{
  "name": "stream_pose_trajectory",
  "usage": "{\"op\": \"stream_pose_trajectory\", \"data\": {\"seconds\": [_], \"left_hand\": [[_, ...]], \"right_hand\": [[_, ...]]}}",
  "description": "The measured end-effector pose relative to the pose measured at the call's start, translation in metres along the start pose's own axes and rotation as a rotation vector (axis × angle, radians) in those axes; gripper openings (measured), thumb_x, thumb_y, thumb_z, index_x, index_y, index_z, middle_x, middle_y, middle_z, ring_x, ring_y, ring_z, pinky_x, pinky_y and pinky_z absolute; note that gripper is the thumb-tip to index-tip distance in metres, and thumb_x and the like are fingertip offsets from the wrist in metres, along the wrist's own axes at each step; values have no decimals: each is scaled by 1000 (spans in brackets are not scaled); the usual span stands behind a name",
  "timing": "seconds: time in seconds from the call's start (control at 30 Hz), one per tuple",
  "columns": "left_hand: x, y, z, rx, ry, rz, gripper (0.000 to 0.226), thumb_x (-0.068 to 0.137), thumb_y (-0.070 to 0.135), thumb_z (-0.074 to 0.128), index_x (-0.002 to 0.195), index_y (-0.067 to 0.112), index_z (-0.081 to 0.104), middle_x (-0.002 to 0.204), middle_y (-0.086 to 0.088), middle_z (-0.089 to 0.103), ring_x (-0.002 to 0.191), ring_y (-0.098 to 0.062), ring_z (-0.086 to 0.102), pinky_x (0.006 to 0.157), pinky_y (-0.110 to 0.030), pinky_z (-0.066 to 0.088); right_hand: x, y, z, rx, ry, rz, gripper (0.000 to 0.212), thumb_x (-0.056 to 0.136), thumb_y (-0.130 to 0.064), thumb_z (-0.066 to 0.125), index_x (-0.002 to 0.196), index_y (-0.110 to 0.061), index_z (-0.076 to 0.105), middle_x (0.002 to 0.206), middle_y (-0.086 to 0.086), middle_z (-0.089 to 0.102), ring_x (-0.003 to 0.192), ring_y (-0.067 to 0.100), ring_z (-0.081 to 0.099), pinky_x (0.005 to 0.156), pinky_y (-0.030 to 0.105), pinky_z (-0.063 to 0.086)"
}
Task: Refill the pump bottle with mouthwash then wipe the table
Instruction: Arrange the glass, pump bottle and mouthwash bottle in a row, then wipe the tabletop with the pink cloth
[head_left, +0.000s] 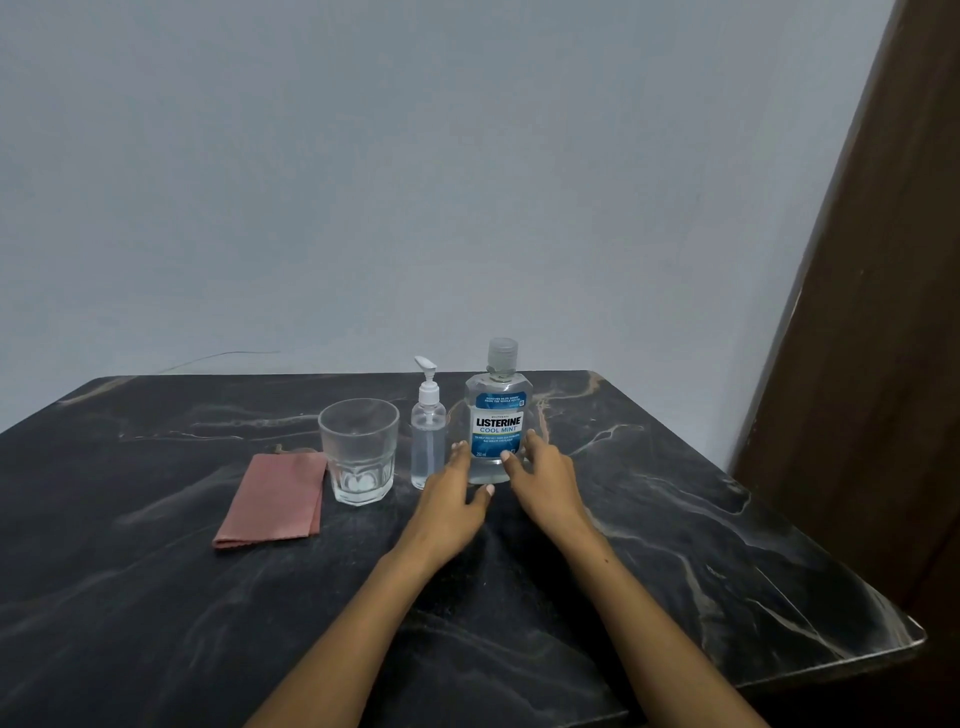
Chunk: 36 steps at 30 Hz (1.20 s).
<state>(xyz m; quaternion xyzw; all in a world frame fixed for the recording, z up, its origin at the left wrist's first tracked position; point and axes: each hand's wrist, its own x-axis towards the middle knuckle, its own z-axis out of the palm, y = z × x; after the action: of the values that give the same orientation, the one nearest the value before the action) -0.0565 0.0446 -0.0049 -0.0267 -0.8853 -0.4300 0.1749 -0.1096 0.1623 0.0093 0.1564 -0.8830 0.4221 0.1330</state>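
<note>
Here we see the capped mouthwash bottle (497, 415) upright on the dark marble bench (675, 519), with the pump bottle (428, 431) just beside it on its left. Our left hand (452, 493) and right hand (545, 478) flank its base with fingers relaxed, fingertips at its sides, not clamped. Further left stand a glass (358, 452) and a folded pink cloth (275, 499).

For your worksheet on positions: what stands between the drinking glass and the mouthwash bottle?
The pump bottle, upright between glass and mouthwash bottle, in the head view.
</note>
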Motion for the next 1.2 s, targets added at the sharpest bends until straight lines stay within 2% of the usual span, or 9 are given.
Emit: {"op": "stream_pose_trajectory", "data": {"seconds": [0.17, 0.27, 0.33, 0.47, 0.67, 0.73, 0.87, 1.03, 1.2], "left_hand": [[-4, 4, -4, 36, 51, 37, 54, 91, 12, 53, 141, 7, 32, 145, -10, 42, 133, -23, 40, 111, -34, 32], [-11, 10, -12, 12, 100, 45, 44, 91, 13, 54, 134, 10, 44, 137, -8, 51, 119, -16, 52, 90, -4, 36], [-13, 17, -21, 15, 97, 3, 36, 91, 15, 54, 127, 9, 53, 128, -9, 59, 108, -14, 57, 78, -3, 36], [-19, 30, -45, 52, 42, -17, 24, 91, 16, 56, 112, 9, 64, 113, -7, 68, 101, -16, 62, 89, -25, 46], [-75, 0, -109, 19, 179, 69, 22, 91, 13, 56, 111, 16, 64, 103, 13, 64, 92, 2, 59, 76, -4, 43], [-95, -22, -126, -37, 312, 27, 20, 90, 6, 56, 106, 12, 66, 100, 5, 67, 90, -2, 62, 74, -4, 45], [-114, -57, -142, -158, 494, -124, 20, 90, 3, 53, 108, 3, 63, 104, -7, 67, 100, -19, 64, 90, -29, 48], [-116, -72, -142, -203, 569, -128, 24, 89, -1, 52, 108, 11, 61, 102, -1, 67, 98, -11, 63, 85, -21, 47], [-117, -76, -141, -181, 573, -123, 31, 88, -4, 50, 103, 21, 59, 99, 5, 66, 93, -1, 62, 83, -19, 48]], "right_hand": [[-8, -1, -8, -169, 164, 61, 24, 92, -30, 55, 106, -11, 58, 103, 8, 68, 95, 27, 65, 69, 29, 44], [-12, 0, -16, -233, 265, 50, 22, 93, -36, 52, 95, -16, 62, 95, 4, 70, 88, 25, 66, 66, 30, 45], [-15, -4, -20, -265, 175, -11, 26, 93, -39, 51, 88, -16, 63, 87, 5, 71, 84, 27, 66, 67, 33, 49], [-24, -20, -21, -308, -157, -317, 23, 91, -36, 54, 87, -16, 65, 85, 4, 71, 83, 25, 64, 70, 36, 50], [-35, -57, -25, -427, -452, -511, 24, 89, -39, 58, 101, -20, 68, 97, -3, 72, 88, 12, 65, 78, 31, 53], [-42, -74, -17, -400, -478, -541, 25, 88, -41, 59, 99, -22, 69, 95, -4, 73, 86, 9, 66, 77, 30, 54], [-62, -105, 26, -253, -481, -554, 23, 87, -36, 62, 98, -17, 70, 93, 0, 73, 85, 14, 67, 79, 37, 56], [-61, -133, 89, -266, -507, -551, 36, 89, -27, 59, 118, -7, 60, 120, 13, 64, 112, 28, 57, 92, 39, 48], [-51, -144, 127, -290, -564, -491, 29, 91, -27, 54, 105, -2, 55, 112, 19, 62, 100, 36, 58, 78, 39, 47]]}}
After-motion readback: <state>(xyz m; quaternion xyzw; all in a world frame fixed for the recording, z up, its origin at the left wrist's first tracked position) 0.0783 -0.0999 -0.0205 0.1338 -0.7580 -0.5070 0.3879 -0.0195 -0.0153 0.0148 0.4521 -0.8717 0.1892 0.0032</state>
